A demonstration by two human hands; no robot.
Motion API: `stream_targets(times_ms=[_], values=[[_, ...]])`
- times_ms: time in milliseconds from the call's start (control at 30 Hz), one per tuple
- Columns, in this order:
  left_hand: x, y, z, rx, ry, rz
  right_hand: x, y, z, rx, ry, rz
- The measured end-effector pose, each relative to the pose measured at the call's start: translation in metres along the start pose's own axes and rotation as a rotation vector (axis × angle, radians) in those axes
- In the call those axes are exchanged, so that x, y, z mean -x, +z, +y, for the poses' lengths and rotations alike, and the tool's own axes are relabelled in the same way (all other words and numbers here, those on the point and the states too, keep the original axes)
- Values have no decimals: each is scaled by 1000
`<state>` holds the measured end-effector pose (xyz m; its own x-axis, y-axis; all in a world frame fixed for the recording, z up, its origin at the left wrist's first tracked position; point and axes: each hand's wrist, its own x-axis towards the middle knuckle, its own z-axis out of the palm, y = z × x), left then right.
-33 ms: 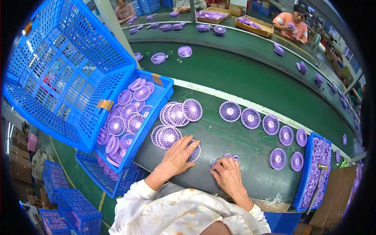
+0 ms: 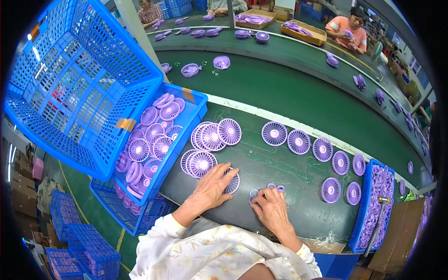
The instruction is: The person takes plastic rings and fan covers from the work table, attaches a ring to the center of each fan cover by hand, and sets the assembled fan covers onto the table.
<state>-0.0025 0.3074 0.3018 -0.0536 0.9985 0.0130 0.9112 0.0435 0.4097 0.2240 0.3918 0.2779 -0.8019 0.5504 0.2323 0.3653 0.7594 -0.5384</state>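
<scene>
My left hand lies with its fingers spread over a round purple fan grille on the dark work surface. To its right, my right hand is bent down with its fingertips together at a small purple ring; the fingers partly hide what they pinch. More small rings show just beyond its knuckles. Overlapping grilles lie beyond my left hand, with another pile further back. Single grilles stand spaced out in rows at the right.
A blue crate of grilles stands at the left, with an empty blue basket tilted over it. At the right, a blue bin holds purple rings, and a hammer lies across it. Beyond runs a green conveyor; co-workers sit across it.
</scene>
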Motion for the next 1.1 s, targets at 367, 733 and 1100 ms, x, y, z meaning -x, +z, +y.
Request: stream_targets(times_ms=[367,733,1100], values=[[-19,7,6,1652,-119,27,8,-24,8,-1224,533,346],[-29,26,32,2314,-66,-218,12,-34,3,-1222,550,243],[-23,40,35,1906,-203,-34,12,-48,5,-1649,471,226]])
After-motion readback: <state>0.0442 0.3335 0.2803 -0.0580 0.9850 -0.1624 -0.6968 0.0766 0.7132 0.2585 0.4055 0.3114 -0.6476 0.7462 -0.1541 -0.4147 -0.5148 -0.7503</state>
